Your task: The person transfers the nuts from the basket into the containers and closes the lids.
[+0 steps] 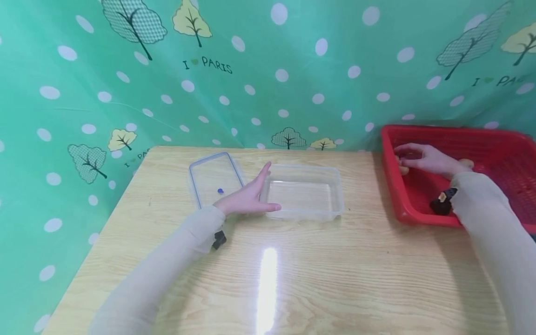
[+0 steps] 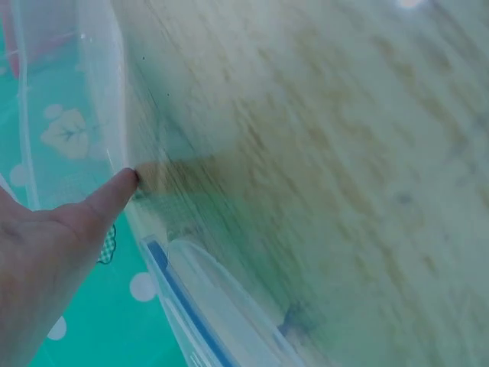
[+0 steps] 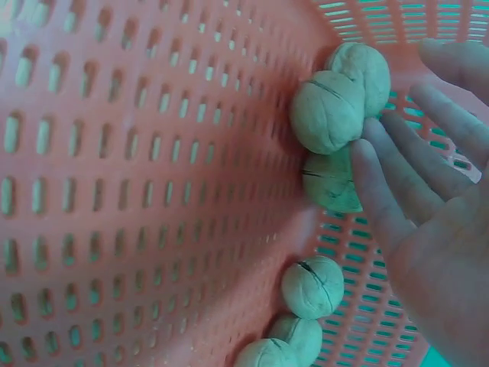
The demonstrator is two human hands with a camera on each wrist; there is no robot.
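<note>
My left hand point(image 1: 247, 195) is at the left end of a clear plastic food container point(image 1: 303, 215), thumb and fingers spread; in the left wrist view a fingertip point(image 2: 126, 183) touches the container's wall. Inside a red plastic basket point(image 1: 456, 131), at its left side, is my right hand point(image 1: 429, 160). Its fingers look nearly straight in the right wrist view, against a cluster of tan walnuts point(image 3: 328, 111) with dark seams. More walnuts point(image 3: 313, 287) lie lower along the same basket wall, apart from the hand.
A clear lid point(image 1: 215, 174) with a blue seal lies on the wooden table point(image 1: 331, 270), left of the container and partly behind my left hand. A green patterned curtain point(image 1: 276, 93) hangs behind the table. The basket stands at the right.
</note>
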